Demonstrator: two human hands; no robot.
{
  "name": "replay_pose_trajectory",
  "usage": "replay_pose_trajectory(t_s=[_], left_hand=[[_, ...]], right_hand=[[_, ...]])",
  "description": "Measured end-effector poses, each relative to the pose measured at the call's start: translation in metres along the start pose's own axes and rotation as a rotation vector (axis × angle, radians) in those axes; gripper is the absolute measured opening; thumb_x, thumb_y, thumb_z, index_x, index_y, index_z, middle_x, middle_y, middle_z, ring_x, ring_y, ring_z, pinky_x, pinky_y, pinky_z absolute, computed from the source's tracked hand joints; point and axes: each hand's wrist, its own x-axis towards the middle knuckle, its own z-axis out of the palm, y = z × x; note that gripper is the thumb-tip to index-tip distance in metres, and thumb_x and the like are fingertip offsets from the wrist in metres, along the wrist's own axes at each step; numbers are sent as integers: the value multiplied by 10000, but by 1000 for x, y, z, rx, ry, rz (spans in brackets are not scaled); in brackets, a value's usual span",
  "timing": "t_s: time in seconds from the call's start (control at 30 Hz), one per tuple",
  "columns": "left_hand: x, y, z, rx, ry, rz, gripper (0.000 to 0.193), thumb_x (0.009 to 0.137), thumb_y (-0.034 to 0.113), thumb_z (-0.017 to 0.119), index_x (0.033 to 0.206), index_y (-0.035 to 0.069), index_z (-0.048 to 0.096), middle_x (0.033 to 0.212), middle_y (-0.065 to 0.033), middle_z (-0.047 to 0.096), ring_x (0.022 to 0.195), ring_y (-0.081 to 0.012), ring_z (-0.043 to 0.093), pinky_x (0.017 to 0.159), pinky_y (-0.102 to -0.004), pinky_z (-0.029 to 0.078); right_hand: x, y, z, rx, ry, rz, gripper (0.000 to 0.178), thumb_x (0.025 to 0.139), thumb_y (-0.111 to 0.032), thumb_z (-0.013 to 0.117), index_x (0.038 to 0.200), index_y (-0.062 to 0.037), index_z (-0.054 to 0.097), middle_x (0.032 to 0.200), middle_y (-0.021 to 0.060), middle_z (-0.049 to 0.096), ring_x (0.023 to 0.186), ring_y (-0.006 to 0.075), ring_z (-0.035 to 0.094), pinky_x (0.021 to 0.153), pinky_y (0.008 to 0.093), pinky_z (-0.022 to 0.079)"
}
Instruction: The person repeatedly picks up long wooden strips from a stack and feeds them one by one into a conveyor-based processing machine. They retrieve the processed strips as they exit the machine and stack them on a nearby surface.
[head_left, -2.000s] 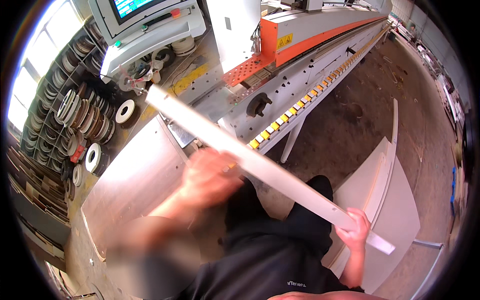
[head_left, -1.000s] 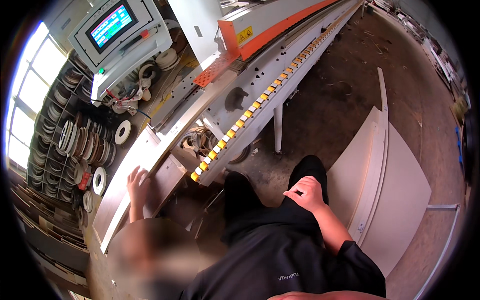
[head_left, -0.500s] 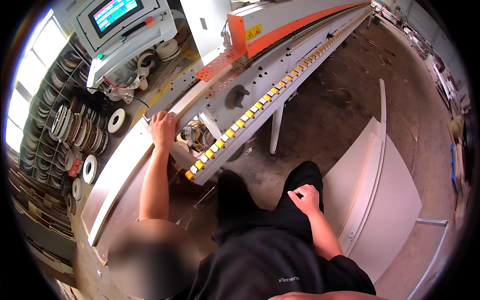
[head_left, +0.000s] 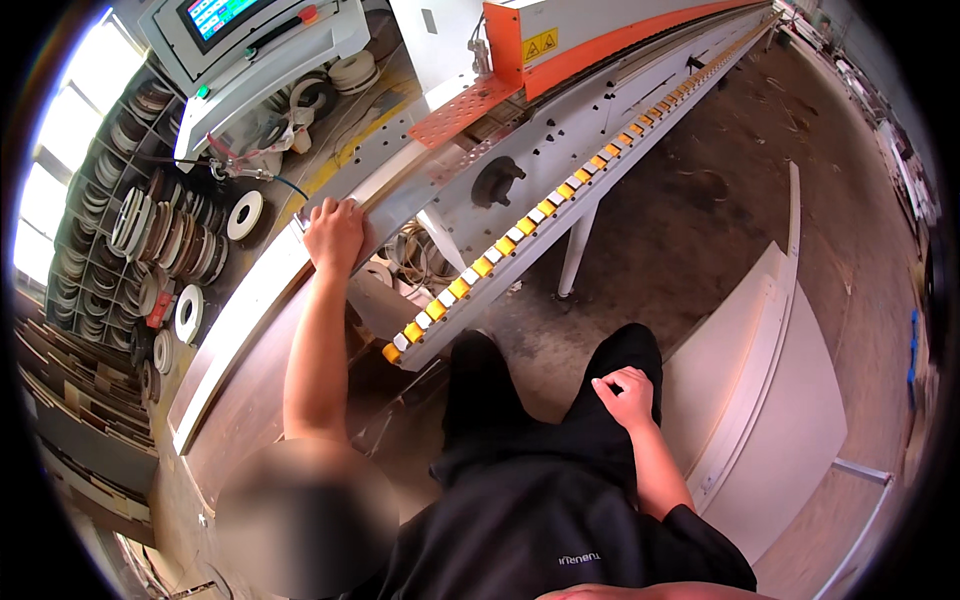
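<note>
A long white strip of board (head_left: 235,335) slants from the lower left up to the machine's infeed rail (head_left: 385,185). My left hand (head_left: 333,237) lies over it near the end of the rail, with its fingers curled together over the strip. A blurred patch hides the upper part of that arm. At my right thigh rests my right hand (head_left: 627,395), its fingers loosely curled and nothing seen in them. Beneath the strip is a brownish panel (head_left: 270,385). The far end of the strip runs under a perforated orange guard (head_left: 465,110).
A roller rail with yellow and white rollers (head_left: 497,250) crosses in front of me. A control panel (head_left: 270,45) stands at the back left, beside racks of edging rolls (head_left: 165,240). Pale panels (head_left: 790,400) lean at my right, with stacked boards (head_left: 75,410) at far left.
The white strip's near end has moved a little toward the machine, with my left hand still on it. My view has shifted slightly. The right hand stays at the thigh.
</note>
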Motion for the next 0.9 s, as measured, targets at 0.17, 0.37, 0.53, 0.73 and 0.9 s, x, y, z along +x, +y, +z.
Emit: replay_pose_trajectory(t_s=[0.17, 0.37, 0.53, 0.73, 0.9], left_hand=[[12, 14, 10, 8, -12, -13, 176, 1005, 348, 713, 1054, 223, 825, 1079, -10, 743, 1068, -287, 740, 849, -437, 635], [49, 61, 41, 6, -78, -40, 193, 1016, 345, 687, 990, 202, 815, 1082, -9, 745, 1085, -290, 719, 847, -440, 621], [50, 67, 52, -33, 29, -17, 179, 1014, 337, 704, 983, 201, 816, 1075, -3, 739, 1077, -277, 703, 881, -441, 576], [51, 71, 49, -96, 59, -25, 171, 994, 349, 737, 1002, 198, 817, 1092, 8, 742, 1113, -265, 684, 942, -444, 539], [49, 65, 57, -162, 74, -25, 211, 992, 344, 726, 1101, 201, 838, 1195, 22, 773, 1198, -265, 673, 1000, -453, 530]], right_hand=[[3, 2, 4, 29, -30, 24, 249, 911, -244, 887, 756, -89, 768, 795, 40, 793, 796, 259, 751, 794, 402, 551], [7, 3, 7, 44, -18, 13, 261, 898, -248, 892, 731, -97, 759, 752, 35, 766, 754, 256, 735, 754, 394, 544], [5, 5, -1, 32, -16, 42, 259, 921, -246, 887, 760, -79, 771, 774, 60, 771, 770, 278, 739, 766, 405, 559], [-2, 9, 1, 54, 20, 61, 277, 929, -274, 883, 774, -70, 780, 775, 70, 764, 765, 284, 737, 767, 408, 567], [-8, 3, -6, 28, 8, 30, 267, 909, -290, 891, 777, -83, 786, 781, 67, 764, 791, 279, 738, 781, 415, 559]])
